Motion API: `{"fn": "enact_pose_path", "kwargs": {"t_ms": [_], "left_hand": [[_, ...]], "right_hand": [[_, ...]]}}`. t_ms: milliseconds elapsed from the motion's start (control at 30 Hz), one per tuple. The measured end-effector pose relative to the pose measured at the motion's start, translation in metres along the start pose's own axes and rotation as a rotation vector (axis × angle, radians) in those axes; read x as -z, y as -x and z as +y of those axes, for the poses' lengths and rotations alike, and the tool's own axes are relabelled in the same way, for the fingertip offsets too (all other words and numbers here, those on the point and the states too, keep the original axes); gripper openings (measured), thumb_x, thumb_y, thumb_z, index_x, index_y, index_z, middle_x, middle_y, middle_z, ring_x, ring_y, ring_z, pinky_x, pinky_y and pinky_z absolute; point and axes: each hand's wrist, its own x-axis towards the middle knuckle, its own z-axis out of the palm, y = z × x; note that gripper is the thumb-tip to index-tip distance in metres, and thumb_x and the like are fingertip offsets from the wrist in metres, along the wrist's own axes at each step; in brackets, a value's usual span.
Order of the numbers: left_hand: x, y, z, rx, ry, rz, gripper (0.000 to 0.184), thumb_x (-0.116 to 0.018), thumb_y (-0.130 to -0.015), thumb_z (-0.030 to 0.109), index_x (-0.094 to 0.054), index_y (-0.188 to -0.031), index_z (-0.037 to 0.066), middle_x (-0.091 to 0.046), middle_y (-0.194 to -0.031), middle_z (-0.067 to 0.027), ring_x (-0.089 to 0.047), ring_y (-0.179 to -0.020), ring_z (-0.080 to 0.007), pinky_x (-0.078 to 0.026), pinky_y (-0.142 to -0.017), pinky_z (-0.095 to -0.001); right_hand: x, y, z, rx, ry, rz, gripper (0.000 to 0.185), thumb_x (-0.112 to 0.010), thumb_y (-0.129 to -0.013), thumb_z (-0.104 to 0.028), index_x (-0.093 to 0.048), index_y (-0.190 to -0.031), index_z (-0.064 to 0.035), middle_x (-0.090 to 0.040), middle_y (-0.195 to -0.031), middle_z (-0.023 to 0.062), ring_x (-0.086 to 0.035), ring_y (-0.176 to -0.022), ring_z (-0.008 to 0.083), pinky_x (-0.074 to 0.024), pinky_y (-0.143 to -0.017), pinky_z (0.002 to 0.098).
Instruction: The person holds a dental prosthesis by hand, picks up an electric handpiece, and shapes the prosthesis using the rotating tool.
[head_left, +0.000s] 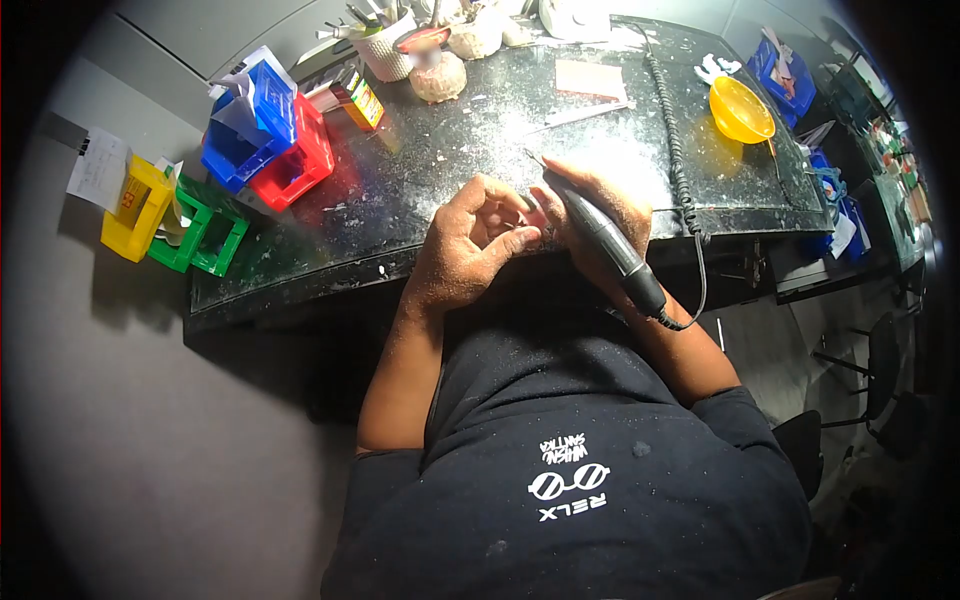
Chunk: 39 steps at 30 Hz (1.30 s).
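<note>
My right hand point(610, 205) is closed around a black rotary handpiece point(607, 238), whose thin tip points up and left over the dusty black table point(480, 150). A coiled cord point(672, 130) runs from the table's back towards the handpiece's rear end. Just left of it, my left hand point(475, 235) has its fingers curled and pressed round a small pinkish piece point(538, 216), mostly hidden between the fingers. Both hands are close together above the table's front edge and carry pale dust.
Blue bin point(245, 135) and red bin point(300, 160) stand at the left; yellow point(135, 210) and green bins point(185, 225) lie beyond. A white tool cup point(385, 50), small box point(362, 103), round pot point(438, 78), pinkish sheet point(590, 80) and yellow bowl point(741, 110) occupy the back.
</note>
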Motion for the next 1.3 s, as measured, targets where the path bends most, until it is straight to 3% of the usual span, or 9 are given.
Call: {"fn": "enact_pose_path", "kwargs": {"t_ms": [100, 167, 233, 433, 633, 700, 1100, 1233, 1300], "left_hand": [[0.000, 0.000, -0.002, -0.007, 0.069, 0.014, 0.021, -0.064, -0.089, -0.008, -0.052, -0.103, 0.001, -0.062, -0.109, -0.0119, -0.064, -0.095, -0.0142, -0.056, -0.085, -0.0291], [0.000, 0.000, -0.001, 0.022, 0.147, 0.038, 0.020, -0.064, -0.089, -0.007, -0.052, -0.102, 0.001, -0.061, -0.112, -0.0132, -0.064, -0.095, -0.0147, -0.056, -0.085, -0.0293], [-0.001, -0.002, 0.002, -0.027, 0.110, 0.065, 0.021, -0.065, -0.089, -0.008, -0.051, -0.103, 0.001, -0.056, -0.119, -0.0161, -0.062, -0.099, -0.0162, -0.057, -0.085, -0.0303], [-0.001, -0.003, 0.000, -0.122, 0.133, 0.093, 0.031, -0.064, -0.087, -0.011, -0.050, -0.112, 0.000, -0.053, -0.125, -0.0166, -0.061, -0.105, -0.0185, -0.056, -0.090, -0.0317], [-0.001, -0.002, 0.005, -0.088, 0.127, 0.092, 0.046, -0.064, -0.087, -0.012, -0.047, -0.128, -0.004, -0.056, -0.122, -0.0145, -0.061, -0.103, -0.0166, -0.055, -0.093, -0.0326], [0.002, -0.002, 0.001, -0.109, 0.114, 0.076, 0.046, -0.064, -0.087, -0.012, -0.047, -0.128, -0.004, -0.056, -0.121, -0.0141, -0.062, -0.103, -0.0164, -0.055, -0.093, -0.0326], [0.003, 0.000, -0.001, -0.112, 0.220, 0.098, 0.036, -0.060, -0.090, -0.010, -0.049, -0.124, -0.006, -0.058, -0.117, -0.0142, -0.065, -0.102, -0.0201, -0.056, -0.094, -0.0356], [0.003, 0.000, -0.001, -0.108, 0.244, 0.095, 0.036, -0.062, -0.090, -0.010, -0.049, -0.124, -0.006, -0.058, -0.116, -0.0139, -0.065, -0.101, -0.0196, -0.056, -0.094, -0.0359], [0.003, -0.001, -0.001, -0.131, 0.208, 0.081, 0.037, -0.063, -0.089, -0.009, -0.050, -0.124, -0.006, -0.059, -0.115, -0.0136, -0.065, -0.101, -0.0192, -0.056, -0.093, -0.0359]], "right_hand": [[-0.003, 0.003, -0.002, -0.017, 0.060, 0.107, 0.029, -0.079, -0.083, -0.011, -0.071, -0.110, -0.0042, -0.073, -0.083, 0.0102, -0.070, -0.071, 0.0119, -0.0538, -0.065, 0.0250], [0.000, 0.004, -0.005, -0.075, 0.050, 0.181, 0.024, -0.072, -0.088, -0.010, -0.070, -0.110, -0.0010, -0.067, -0.073, 0.0057, -0.060, -0.055, 0.0083, -0.0467, -0.055, 0.0238], [0.008, 0.003, -0.004, -0.016, 0.057, 0.131, 0.020, -0.068, -0.089, -0.007, -0.070, -0.107, 0.0007, -0.065, -0.068, 0.0053, -0.059, -0.054, 0.0086, -0.0461, -0.056, 0.0235], [0.017, 0.002, -0.005, 0.010, -0.090, 0.026, 0.019, -0.071, -0.086, -0.007, -0.070, -0.103, 0.0004, -0.067, -0.071, 0.0071, -0.058, -0.055, 0.0084, -0.0455, -0.056, 0.0229], [0.021, -0.001, -0.005, -0.023, -0.172, -0.078, 0.016, -0.074, -0.083, -0.008, -0.070, -0.097, -0.0008, -0.070, -0.082, 0.0097, -0.065, -0.070, 0.0145, -0.0495, -0.066, 0.0274], [0.021, -0.001, -0.006, -0.036, -0.165, -0.139, 0.016, -0.074, -0.082, -0.008, -0.071, -0.096, -0.0013, -0.071, -0.085, 0.0106, -0.066, -0.077, 0.0179, -0.0501, -0.071, 0.0293], [0.020, -0.001, -0.001, 0.040, -0.194, -0.195, 0.017, -0.075, -0.082, -0.008, -0.071, -0.097, -0.0009, -0.071, -0.083, 0.0113, -0.066, -0.073, 0.0181, -0.0505, -0.068, 0.0301], [0.018, 0.000, -0.005, -0.033, -0.173, -0.171, 0.017, -0.076, -0.082, -0.007, -0.071, -0.096, -0.0006, -0.071, -0.082, 0.0110, -0.066, -0.072, 0.0183, -0.0506, -0.068, 0.0301], [0.017, 0.000, -0.001, 0.050, -0.147, -0.170, 0.017, -0.076, -0.081, -0.007, -0.071, -0.096, -0.0007, -0.070, -0.081, 0.0111, -0.066, -0.073, 0.0180, -0.0507, -0.068, 0.0300]]}}
